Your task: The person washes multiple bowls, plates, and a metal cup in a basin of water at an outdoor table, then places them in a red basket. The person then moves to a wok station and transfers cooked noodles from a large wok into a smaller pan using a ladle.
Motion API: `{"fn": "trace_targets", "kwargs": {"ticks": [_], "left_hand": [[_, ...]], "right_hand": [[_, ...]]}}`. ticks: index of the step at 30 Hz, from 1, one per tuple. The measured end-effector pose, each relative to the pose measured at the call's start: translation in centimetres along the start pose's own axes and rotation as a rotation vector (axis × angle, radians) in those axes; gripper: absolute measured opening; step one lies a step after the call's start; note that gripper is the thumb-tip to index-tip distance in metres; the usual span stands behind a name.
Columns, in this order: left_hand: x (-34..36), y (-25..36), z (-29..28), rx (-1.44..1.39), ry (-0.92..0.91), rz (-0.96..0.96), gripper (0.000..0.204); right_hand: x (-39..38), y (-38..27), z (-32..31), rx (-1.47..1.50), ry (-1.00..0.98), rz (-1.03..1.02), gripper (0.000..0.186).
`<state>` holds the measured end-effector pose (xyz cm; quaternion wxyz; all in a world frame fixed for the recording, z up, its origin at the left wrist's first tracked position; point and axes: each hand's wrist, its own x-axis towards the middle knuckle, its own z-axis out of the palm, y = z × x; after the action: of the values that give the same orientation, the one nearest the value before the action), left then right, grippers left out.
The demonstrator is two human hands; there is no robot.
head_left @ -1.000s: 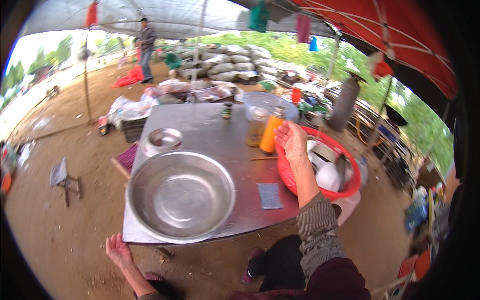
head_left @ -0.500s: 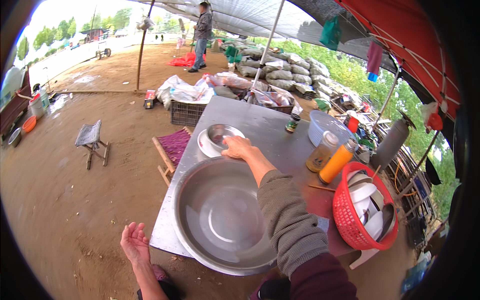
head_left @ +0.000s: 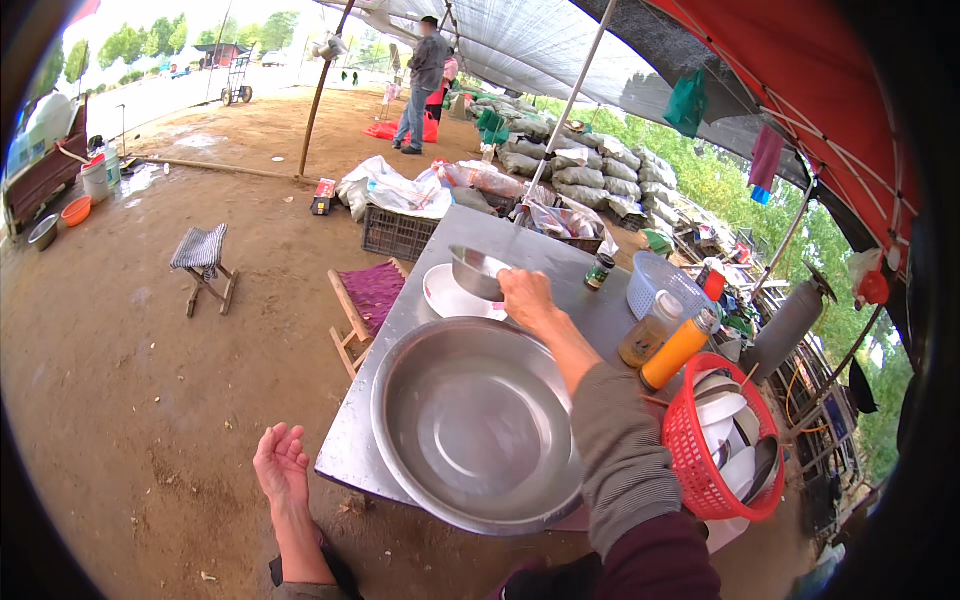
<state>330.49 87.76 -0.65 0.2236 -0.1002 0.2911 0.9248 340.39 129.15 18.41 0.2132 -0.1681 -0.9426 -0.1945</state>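
Note:
My right hand (head_left: 528,297) grips the rim of a small metal bowl (head_left: 476,272), which is tilted and raised above a white plate (head_left: 445,292). The plate lies on the metal-topped table (head_left: 345,440), just beyond a large metal basin (head_left: 475,430). My right forearm passes over the basin's right side. Past the table's left edge, my left hand (head_left: 283,465) hangs in the air with fingers loosely curled apart and nothing in it.
On the right stand a red basket (head_left: 690,455) of dishes, an orange bottle (head_left: 680,350), a clear bottle (head_left: 650,330), a blue basket (head_left: 668,285) and a small jar (head_left: 599,271). Left of the table are a purple folding stool (head_left: 372,297) and a striped stool (head_left: 203,255). A person (head_left: 425,85) stands far off.
My right hand has lifted and tipped the small metal bowl off the white plate, uncovering more of it. My left hand stays empty beside the table. The whole view has shifted a little.

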Motion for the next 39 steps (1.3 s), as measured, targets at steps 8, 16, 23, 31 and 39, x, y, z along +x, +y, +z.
{"fn": "trace_targets", "kwargs": {"ticks": [8, 16, 23, 31, 39], "left_hand": [[-0.4, 0.2, -1.0, -0.034, 0.005, -0.031, 0.021], [-1.3, -0.4, -2.2, -0.03, 0.054, -0.064, 0.025], [-1.3, 0.2, -3.3, -0.019, 0.06, -0.052, 0.024], [-1.6, 0.5, -3.2, -0.019, 0.064, -0.026, 0.024], [-1.4, 0.9, -3.2, -0.029, 0.029, -0.042, 0.022]], "right_hand": [[-13.4, -4.4, -11.1, 0.682, 0.03, 0.029, 0.01], [-19.9, -8.5, -7.7, 0.798, -0.195, 0.15, 0.021], [-20.5, -7.7, -4.2, 0.703, -0.583, 0.032, 0.06], [-20.1, -7.4, -4.0, 0.644, -0.411, 0.226, 0.063], [-19.2, -6.9, -4.9, 0.65, -0.443, 0.214, 0.047]]}}
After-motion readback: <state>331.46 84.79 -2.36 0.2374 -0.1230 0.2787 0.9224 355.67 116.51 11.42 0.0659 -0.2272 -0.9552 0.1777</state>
